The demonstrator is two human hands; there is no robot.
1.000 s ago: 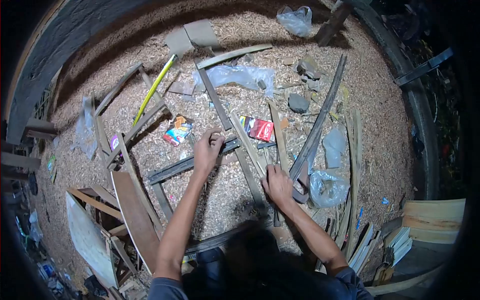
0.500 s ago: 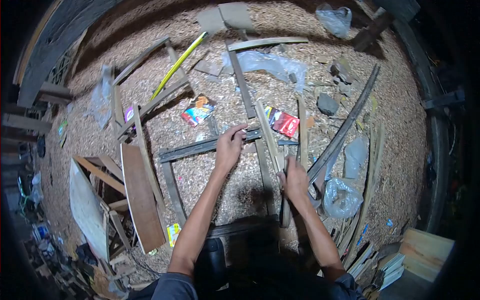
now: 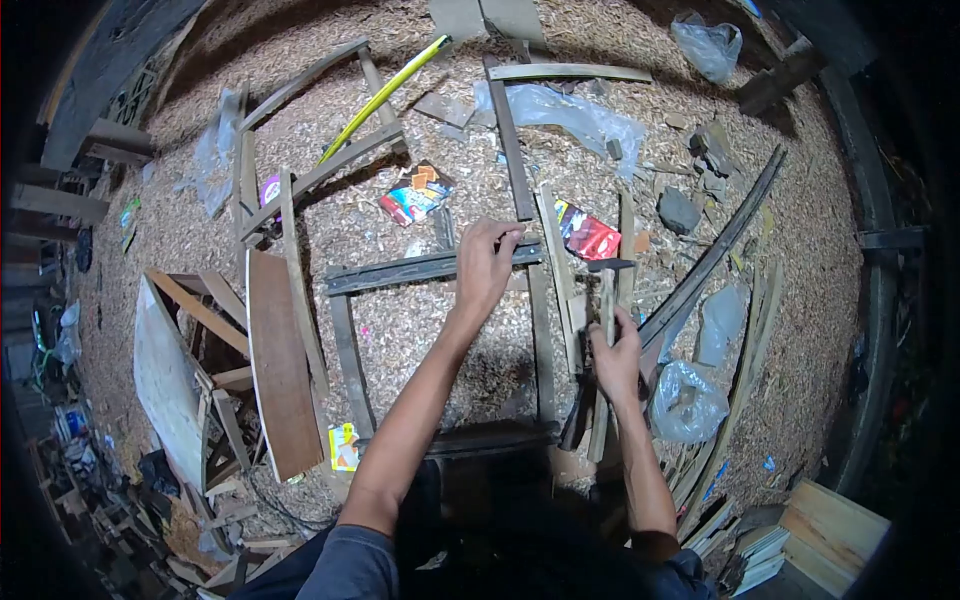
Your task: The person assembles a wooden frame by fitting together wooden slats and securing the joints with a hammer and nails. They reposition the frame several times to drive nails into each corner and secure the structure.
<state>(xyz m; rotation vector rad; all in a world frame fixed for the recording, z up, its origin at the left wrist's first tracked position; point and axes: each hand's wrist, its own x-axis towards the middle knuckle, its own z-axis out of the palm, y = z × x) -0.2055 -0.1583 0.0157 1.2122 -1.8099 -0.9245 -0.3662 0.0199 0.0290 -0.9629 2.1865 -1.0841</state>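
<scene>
A rectangular frame of dark wooden strips lies on the shavings, its thick top rail point(image 3: 400, 272) crossing in front of me. My left hand point(image 3: 483, 262) rests at the right end of that rail, thumb and fingers pinched together; anything between the fingertips is too small to tell. To the right, my right hand point(image 3: 618, 362) is closed round the pale wooden handle of a hammer point(image 3: 603, 320). The hammer's dark head is at the far end, beyond the hand. Pale narrow strips point(image 3: 560, 270) lie between the frame and the hammer.
Another wooden frame point(image 3: 345, 165) with a yellow strip point(image 3: 385, 98) lies at the upper left. A brown panel point(image 3: 280, 365) stands left. Red packet point(image 3: 590, 238), stone point(image 3: 678, 212), long dark strip point(image 3: 715, 245) and plastic bag point(image 3: 688, 402) lie right. Stacked boards point(image 3: 835, 520) are lower right.
The whole view has shifted, with most things further right. The hammer in my right hand has moved slightly up and away from the pale strips. My left hand's fingers look more tightly pinched.
</scene>
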